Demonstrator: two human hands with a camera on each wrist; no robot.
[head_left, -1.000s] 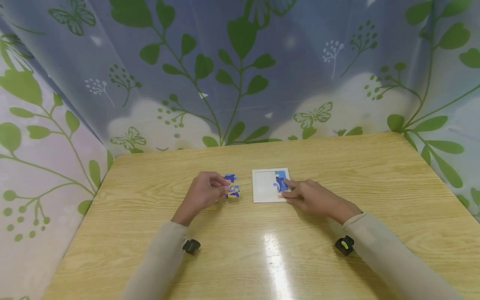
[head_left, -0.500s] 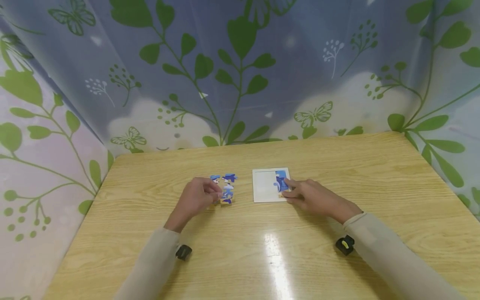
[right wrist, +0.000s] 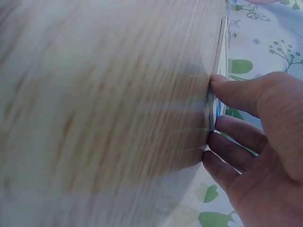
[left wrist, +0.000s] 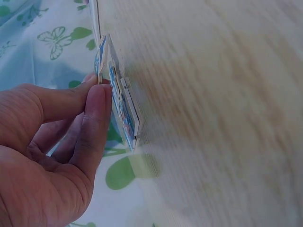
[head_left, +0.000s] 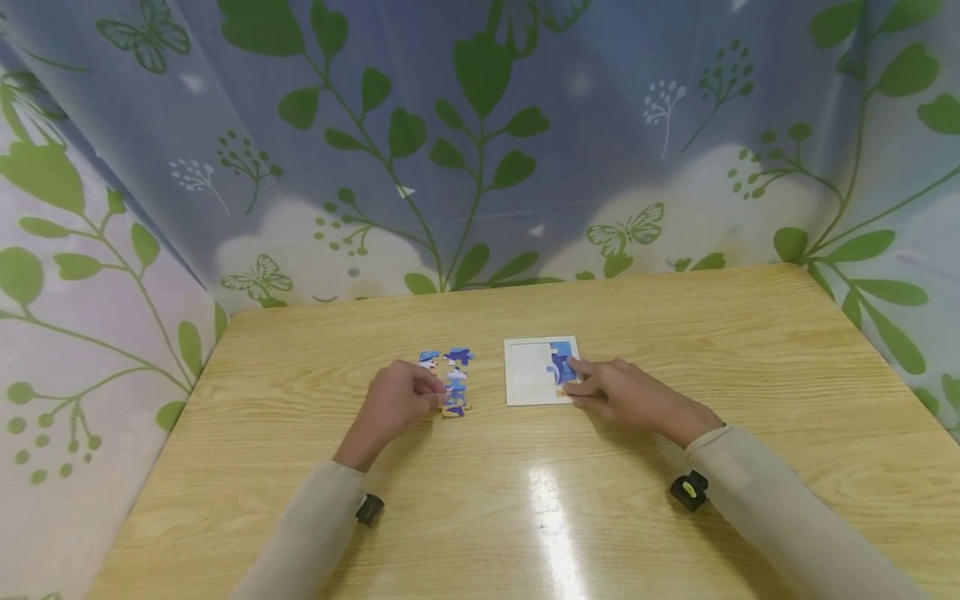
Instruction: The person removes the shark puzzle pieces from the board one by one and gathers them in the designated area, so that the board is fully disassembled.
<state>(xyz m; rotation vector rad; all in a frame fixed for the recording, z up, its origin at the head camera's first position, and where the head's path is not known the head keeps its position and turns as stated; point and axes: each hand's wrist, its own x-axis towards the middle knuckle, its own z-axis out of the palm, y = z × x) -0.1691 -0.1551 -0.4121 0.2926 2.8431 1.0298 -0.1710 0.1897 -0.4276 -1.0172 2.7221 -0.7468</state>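
Observation:
My left hand (head_left: 397,400) pinches a jigsaw piece (left wrist: 102,56) between thumb and fingertip, close over loose blue-and-white jigsaw pieces (head_left: 459,357) on the table. In the left wrist view, the held piece stands tilted beside several pieces (left wrist: 125,106) lying near the fingertips. A white square puzzle board (head_left: 528,375) lies to the right, with joined blue pieces (head_left: 562,362) along its right side. My right hand (head_left: 630,396) holds that board by its right side, fingertips at the edge and over the joined pieces. The right wrist view shows the thumb (right wrist: 236,92) against the board's edge.
The wooden table (head_left: 480,500) reaches back to a curtain (head_left: 480,167) printed with leaves and butterflies. Similar cloth hangs at both sides. Small dark devices (head_left: 688,492) sit at both wrists.
My left hand has shifted left and a little toward me, uncovering more loose pieces, and pieces near its fingertips have shifted nearer me. The right hand and the board stay put.

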